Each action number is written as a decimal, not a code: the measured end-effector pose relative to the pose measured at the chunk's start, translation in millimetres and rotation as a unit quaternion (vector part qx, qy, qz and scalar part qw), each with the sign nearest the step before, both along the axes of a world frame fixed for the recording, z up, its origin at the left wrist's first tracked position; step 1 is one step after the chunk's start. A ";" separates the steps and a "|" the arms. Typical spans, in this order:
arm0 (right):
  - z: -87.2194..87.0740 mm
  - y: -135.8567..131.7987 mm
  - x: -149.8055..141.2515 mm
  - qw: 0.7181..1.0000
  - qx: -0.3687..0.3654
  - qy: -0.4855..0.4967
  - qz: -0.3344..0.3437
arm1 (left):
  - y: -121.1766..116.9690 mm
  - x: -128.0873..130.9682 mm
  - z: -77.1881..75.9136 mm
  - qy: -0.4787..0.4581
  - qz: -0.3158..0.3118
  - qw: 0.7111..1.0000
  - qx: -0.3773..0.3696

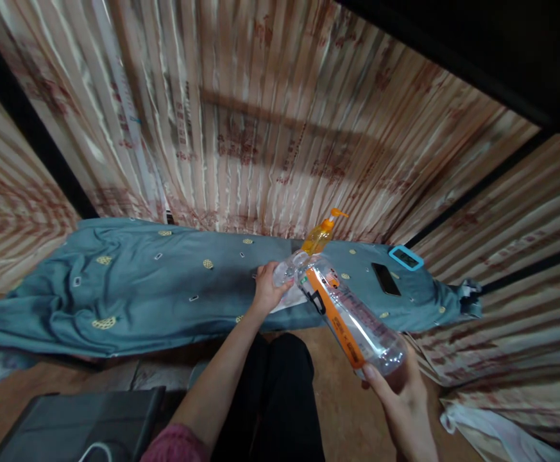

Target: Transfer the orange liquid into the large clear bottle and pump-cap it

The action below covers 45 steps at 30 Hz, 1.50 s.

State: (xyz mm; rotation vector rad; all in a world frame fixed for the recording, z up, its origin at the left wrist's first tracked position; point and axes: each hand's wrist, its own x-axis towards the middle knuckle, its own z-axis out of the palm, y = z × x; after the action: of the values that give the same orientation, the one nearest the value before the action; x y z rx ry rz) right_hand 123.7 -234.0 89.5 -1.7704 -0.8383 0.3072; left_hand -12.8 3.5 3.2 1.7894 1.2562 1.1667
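Note:
My right hand (399, 398) grips the base of a large clear plastic bottle (356, 314) with an orange strip label and a black loop near its neck. The bottle is tilted, its neck end pointing away and to the left. Closed around a small clear plastic container (287, 269) is my left hand (267, 289); the container meets the big bottle's neck end in view, and whether they touch I cannot tell. Just behind them stands a pump bottle (317, 239) of yellow-orange liquid with an orange pump head. A white sheet (289, 299) lies partly hidden below.
A teal cloth (135, 282) with pineapple prints covers the long narrow table. On its right side lie a dark phone (385, 279) and a blue-framed digital clock (406, 258). Patterned curtains (260, 128) surround the table. A grey box (77, 423) stands at lower left.

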 end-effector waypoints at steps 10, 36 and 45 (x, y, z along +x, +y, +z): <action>-17.5 -4.4 5.0 0.999 0.010 0.040 0.011 | -0.8 0.4 -2.8 0.006 -0.005 1.000 0.009; -5.2 -4.2 -6.4 0.999 0.000 0.043 0.024 | -2.4 -2.2 0.5 0.007 -0.023 1.000 0.000; -1.0 -5.5 -6.3 1.000 -0.012 0.022 0.009 | -3.6 -2.7 4.9 0.019 -0.031 0.999 -0.002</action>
State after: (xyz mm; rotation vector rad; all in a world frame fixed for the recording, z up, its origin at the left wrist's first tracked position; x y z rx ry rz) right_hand 117.3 -239.5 88.5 -1.7731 -0.8227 0.3675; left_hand -15.4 -0.1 8.1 1.8418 1.2155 1.1009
